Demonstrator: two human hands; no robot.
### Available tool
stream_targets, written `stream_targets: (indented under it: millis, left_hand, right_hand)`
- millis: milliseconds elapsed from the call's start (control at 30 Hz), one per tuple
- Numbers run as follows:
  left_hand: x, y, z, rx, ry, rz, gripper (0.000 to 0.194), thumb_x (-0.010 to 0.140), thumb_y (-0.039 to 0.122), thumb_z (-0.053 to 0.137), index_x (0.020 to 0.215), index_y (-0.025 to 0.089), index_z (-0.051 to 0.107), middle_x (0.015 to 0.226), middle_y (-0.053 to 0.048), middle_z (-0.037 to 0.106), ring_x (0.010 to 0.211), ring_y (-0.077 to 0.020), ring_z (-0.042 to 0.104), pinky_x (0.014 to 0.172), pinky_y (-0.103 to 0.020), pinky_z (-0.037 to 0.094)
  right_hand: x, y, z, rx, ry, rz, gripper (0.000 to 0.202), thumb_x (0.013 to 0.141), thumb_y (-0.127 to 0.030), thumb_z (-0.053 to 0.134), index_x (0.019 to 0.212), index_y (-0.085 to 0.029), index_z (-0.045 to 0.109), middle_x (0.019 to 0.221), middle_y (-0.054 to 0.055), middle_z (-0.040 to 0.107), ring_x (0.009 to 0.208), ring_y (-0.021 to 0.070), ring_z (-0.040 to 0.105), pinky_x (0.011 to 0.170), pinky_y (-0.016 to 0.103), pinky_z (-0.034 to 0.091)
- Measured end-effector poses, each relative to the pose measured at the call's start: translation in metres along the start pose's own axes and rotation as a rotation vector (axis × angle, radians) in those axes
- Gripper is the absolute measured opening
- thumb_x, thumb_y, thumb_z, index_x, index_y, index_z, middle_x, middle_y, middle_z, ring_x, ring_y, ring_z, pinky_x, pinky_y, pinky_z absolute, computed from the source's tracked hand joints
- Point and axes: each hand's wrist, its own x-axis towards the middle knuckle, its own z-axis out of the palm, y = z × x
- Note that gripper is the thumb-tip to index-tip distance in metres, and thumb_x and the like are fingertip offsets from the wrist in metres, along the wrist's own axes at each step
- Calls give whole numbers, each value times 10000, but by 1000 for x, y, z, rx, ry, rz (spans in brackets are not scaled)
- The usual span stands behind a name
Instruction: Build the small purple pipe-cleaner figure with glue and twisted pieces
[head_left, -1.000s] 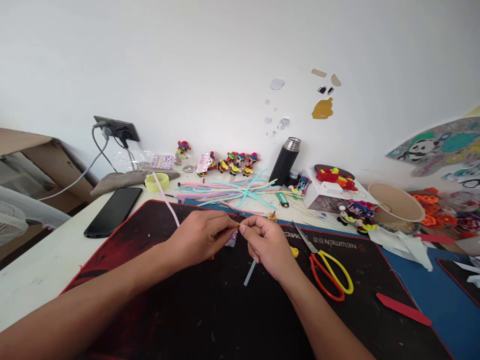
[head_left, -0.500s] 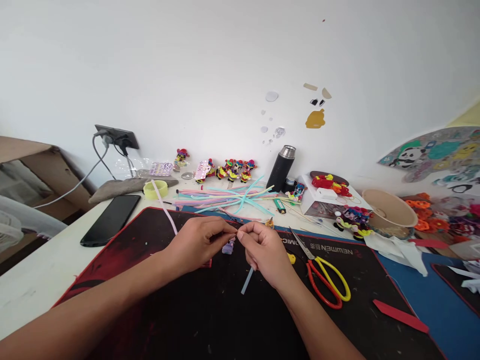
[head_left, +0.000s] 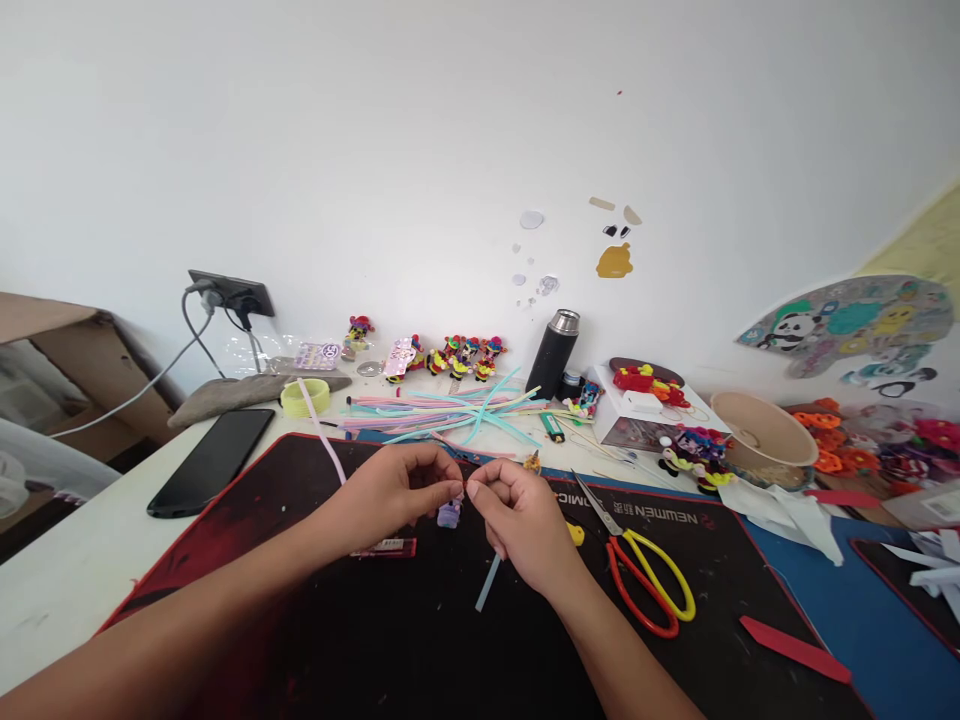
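Observation:
Near the middle of the black mat, my left hand and my right hand meet at their fingertips. Both are pinched closed on something too small to make out. A small purple piece shows just below my left fingertips. From under my right hand a thin grey-blue strip sticks out. A pale pink strip rises behind my left hand, and a red-edged packet lies beneath my left wrist.
Scissors with red and yellow handles lie right of my right hand, near a red strip. Behind are colourful fuzzy stems, small figures and a black flask. A phone lies left, a bowl right.
The camera view has shifted, so the table things sit a little lower and further left. My fingertips remain together, and more of the red-edged packet shows under my left wrist.

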Motion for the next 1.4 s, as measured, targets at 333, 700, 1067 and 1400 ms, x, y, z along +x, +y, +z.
stream_targets:
  millis: [333, 700, 1067, 1400]
  left_hand:
    - [1, -1, -2, -14, -76, -44, 291, 866, 452, 700, 868, 162, 677, 687, 22, 615, 581, -115, 510, 495, -196, 378]
    - [5, -11, 5, -441, -116, -189, 345, 761, 463, 809, 757, 157, 650, 570, 39, 574, 458, -79, 477, 439, -193, 316]
    - [4, -15, 6, -707, -184, -259, 343, 748, 400, 872, 729, 126, 667, 651, 16, 592, 466, -61, 494, 426, -190, 289]
    - [4, -16, 5, -772, -208, -254, 300, 764, 352, 865, 722, 124, 674, 642, 12, 587, 463, -58, 483, 428, -192, 262]
  right_hand:
    - [-2, 1, 1, -59, 6, -11, 262, 879, -431, 698, 835, -187, 613, 477, -121, 413, 335, 53, 344, 345, 181, 237]
    - [-1, -1, -1, 76, -46, -12, 330, 850, -499, 724, 876, -187, 620, 500, -120, 449, 322, 51, 343, 335, 184, 264]
    - [-3, -2, -1, 119, -68, -12, 331, 857, -498, 740, 903, -193, 620, 482, -116, 465, 344, 59, 352, 343, 175, 294]
    - [-2, 1, -2, 126, -77, -22, 333, 856, -503, 746, 910, -195, 632, 504, -108, 481, 349, 61, 366, 342, 174, 289]
